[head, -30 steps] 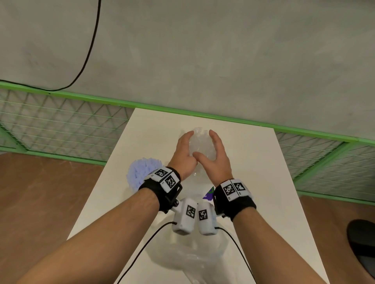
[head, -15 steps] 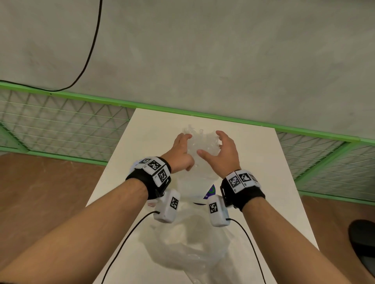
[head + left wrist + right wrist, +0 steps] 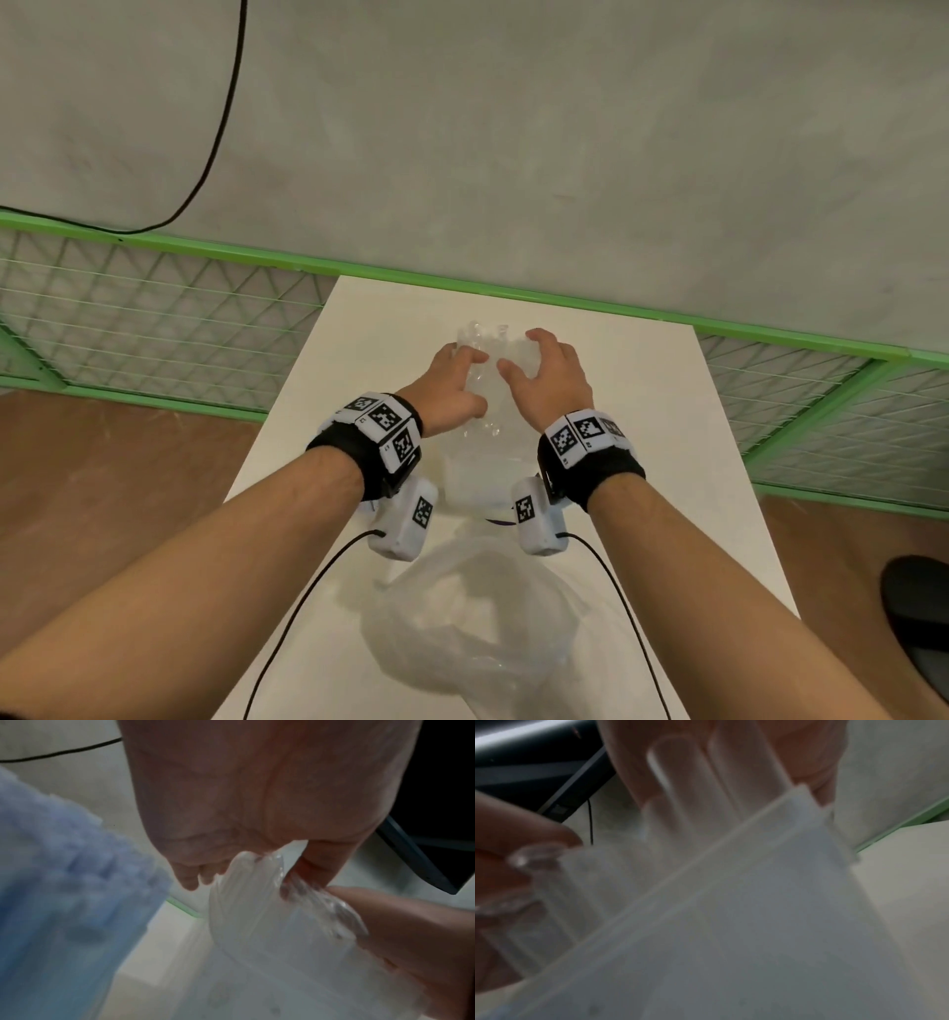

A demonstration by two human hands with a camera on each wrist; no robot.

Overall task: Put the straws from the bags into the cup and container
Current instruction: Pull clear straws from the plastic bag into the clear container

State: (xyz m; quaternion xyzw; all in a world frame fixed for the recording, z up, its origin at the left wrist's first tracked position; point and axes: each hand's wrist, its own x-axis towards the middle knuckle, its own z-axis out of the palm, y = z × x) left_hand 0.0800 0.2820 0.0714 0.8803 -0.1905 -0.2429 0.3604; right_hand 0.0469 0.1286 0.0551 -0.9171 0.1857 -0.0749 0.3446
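Both my hands are on a bundle of clear straws standing upright over the far middle of the white table. My left hand curls round the bundle's left side, fingers bent and thumb drawn in, so the straws are pinched near their tops. In the left wrist view the same hand has its fingertips curled onto the upper ends of the pale straws, with a crinkled bit of clear film caught against the thumb.

My right hand cups the right side, fingers arched over the top and thumb pressing in toward the left hand; it holds the bundle rather than lying flat on it. The right wrist view is blurred, so I can only say that what fills it looks like a translucent container with straws rising behind its rim toward my right hand. From the head view the lower ends of the straws go down into that clear container, just between my wrists.

Nearer to me a crumpled clear bag lies on the table. At my left, the wrist view shows a mass of blue straws, close and out of focus. A green mesh fence runs behind the table.
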